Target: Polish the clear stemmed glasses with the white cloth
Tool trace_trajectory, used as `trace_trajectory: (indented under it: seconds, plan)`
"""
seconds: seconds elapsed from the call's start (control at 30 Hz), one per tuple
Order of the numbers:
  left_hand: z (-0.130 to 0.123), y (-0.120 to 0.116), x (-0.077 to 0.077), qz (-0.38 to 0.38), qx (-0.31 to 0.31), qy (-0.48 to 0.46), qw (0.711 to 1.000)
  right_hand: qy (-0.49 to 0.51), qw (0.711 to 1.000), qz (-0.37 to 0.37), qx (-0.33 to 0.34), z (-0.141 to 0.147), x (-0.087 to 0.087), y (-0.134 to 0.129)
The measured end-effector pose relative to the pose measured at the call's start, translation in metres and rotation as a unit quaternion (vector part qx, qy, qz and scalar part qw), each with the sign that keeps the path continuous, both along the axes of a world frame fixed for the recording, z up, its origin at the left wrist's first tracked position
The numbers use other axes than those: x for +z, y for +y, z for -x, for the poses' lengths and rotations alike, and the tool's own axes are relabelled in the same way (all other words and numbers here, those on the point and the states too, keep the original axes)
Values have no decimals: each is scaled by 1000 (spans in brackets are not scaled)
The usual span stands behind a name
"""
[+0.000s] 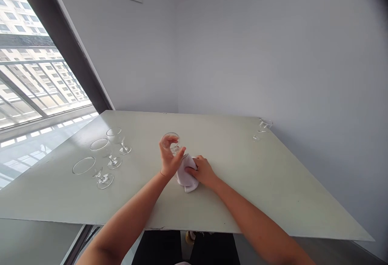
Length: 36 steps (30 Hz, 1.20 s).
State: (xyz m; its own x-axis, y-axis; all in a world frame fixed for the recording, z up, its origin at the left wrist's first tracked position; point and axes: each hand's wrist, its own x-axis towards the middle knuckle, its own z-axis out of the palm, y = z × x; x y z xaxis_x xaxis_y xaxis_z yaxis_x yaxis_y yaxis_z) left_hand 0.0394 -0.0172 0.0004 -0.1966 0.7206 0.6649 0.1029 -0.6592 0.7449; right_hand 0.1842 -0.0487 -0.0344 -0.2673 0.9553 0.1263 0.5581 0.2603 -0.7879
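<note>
Near the middle of the table, my left hand is closed around the bowl of a clear stemmed glass, its rim tipped up and away to the left. My right hand grips a folded white cloth beside it. The cloth covers the lower end of the glass, so the foot is hidden. Both hands are above the table, close together, with the cloth between them.
Three stemmed glasses stand in a row at the left: a near one, a middle one and a far one. Another glass is at the far right edge of the pale table. Walls rise behind; a window is at left.
</note>
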Motion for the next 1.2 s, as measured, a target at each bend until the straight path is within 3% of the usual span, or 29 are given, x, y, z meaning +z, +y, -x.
trace_trajectory:
  seconds: [0.1, 0.27, 0.37, 0.5, 0.63, 0.73, 0.8, 0.87, 1.03, 1.2]
  plan:
    - [10, 10, 0, 17, 27, -20, 999, -149, 978, -149, 11, -7, 5, 4]
    - [8, 10, -10, -21, 34, 62, 997, -76, 946, -291, -121, -11, 13, 9]
    - [-2, 1, -16, -82, -4, 139, 987, -51, 942, -321, -87, -2, 11, 6]
    - [-13, -9, -23, -119, -48, 235, 963, -3, 951, -298, -80, 13, 1, 5]
    - [-19, -9, -34, -39, -42, 285, 957, 105, 958, -239, -119, 5, 1, 17]
    - [-21, -6, -45, 46, -95, 399, 911, 108, 955, -163, -224, -32, 5, 42]
    - [-22, -5, -49, 84, -133, 462, 873, 85, 942, -107, -307, -69, 5, 63]
    - [-22, -5, -52, 101, -144, 487, 855, 75, 929, -85, -353, -110, 1, 83]
    - [-21, -3, -52, 114, -143, 483, 856, 42, 891, -30, -451, -185, -14, 111]
    - [-20, -1, -52, 123, -142, 484, 854, 19, 866, -12, -499, -215, -22, 125]
